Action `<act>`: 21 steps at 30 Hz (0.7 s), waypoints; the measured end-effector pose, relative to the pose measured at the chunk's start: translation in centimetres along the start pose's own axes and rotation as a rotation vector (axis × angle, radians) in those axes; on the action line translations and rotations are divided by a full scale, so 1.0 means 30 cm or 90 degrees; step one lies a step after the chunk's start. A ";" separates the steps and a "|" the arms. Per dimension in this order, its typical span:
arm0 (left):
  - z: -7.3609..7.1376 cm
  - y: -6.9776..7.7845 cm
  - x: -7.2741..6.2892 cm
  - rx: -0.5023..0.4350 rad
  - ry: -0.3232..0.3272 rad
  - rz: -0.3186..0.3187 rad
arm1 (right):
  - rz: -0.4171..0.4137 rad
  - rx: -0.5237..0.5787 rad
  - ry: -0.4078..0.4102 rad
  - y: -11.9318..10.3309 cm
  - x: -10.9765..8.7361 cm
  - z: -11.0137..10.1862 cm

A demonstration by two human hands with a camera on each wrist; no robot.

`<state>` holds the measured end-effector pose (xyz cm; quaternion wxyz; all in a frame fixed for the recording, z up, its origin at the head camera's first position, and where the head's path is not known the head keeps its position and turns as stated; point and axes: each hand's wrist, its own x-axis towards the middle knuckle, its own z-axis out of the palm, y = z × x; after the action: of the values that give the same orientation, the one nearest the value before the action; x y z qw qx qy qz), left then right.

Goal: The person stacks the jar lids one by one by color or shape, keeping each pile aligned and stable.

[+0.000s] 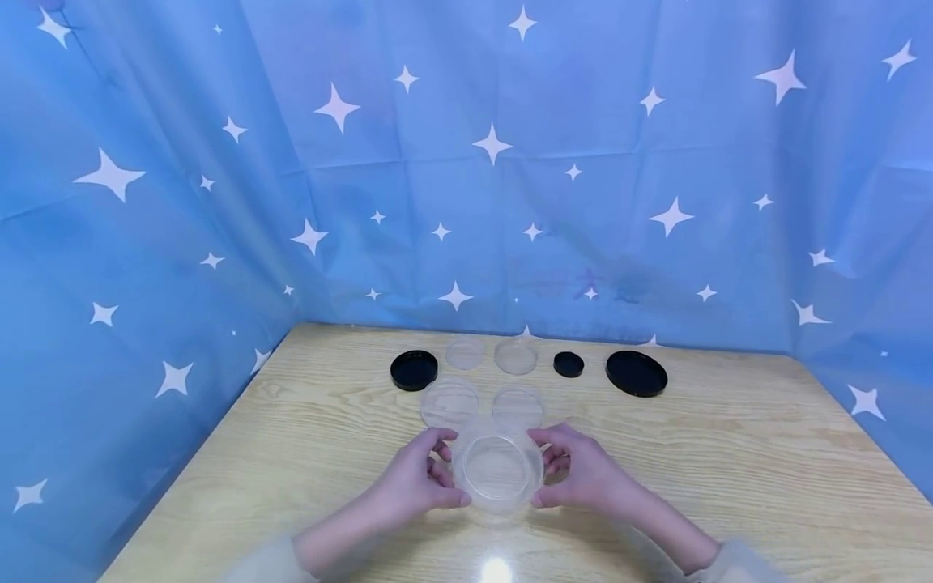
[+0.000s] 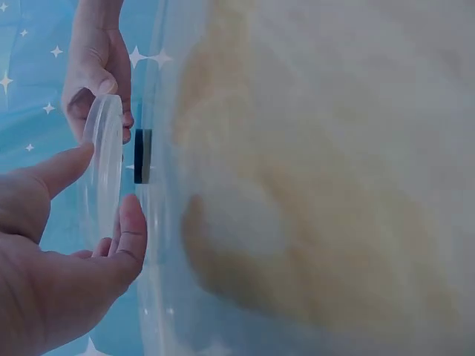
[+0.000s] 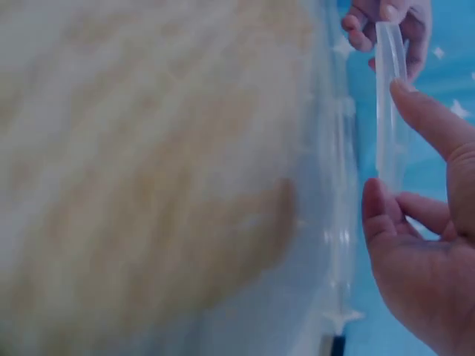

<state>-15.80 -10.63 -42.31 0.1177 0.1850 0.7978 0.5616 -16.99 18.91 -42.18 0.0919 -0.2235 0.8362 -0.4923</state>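
Observation:
Between my two hands is a clear round shallow dish (image 1: 497, 467), close over the front middle of the table in the head view. My left hand (image 1: 430, 471) grips its left side, thumb at the near edge and fingers at the far edge. The right hand (image 1: 579, 470) holds the opposite side in the same way. In the left wrist view the clear dish (image 2: 104, 170) is edge-on, between thumb and fingertips. The right wrist view also has the dish (image 3: 390, 111) edge-on. Two clear discs (image 1: 449, 402) (image 1: 518, 406) lie just beyond it.
Farther back on the wooden table (image 1: 743, 453) stand two more clear discs (image 1: 466, 353) (image 1: 516, 356). Black round dishes flank them: one at left (image 1: 414, 370), a small one (image 1: 568, 364) and a large one (image 1: 636, 373) at right. A blue star-patterned curtain (image 1: 466, 202) borders the table.

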 end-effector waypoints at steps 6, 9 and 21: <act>-0.017 -0.030 -0.032 0.040 -0.022 -0.005 | 0.005 -0.020 -0.026 0.003 0.005 0.045; -0.022 -0.036 -0.037 0.039 -0.022 -0.007 | -0.001 -0.030 -0.027 0.001 0.008 0.056; -0.054 -0.042 -0.045 0.045 -0.023 -0.008 | 0.014 -0.047 -0.030 -0.009 0.021 0.083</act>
<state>-15.42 -12.98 -42.95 0.1291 0.1941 0.8162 0.5287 -16.55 16.55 -43.13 0.1083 -0.2292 0.8539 -0.4546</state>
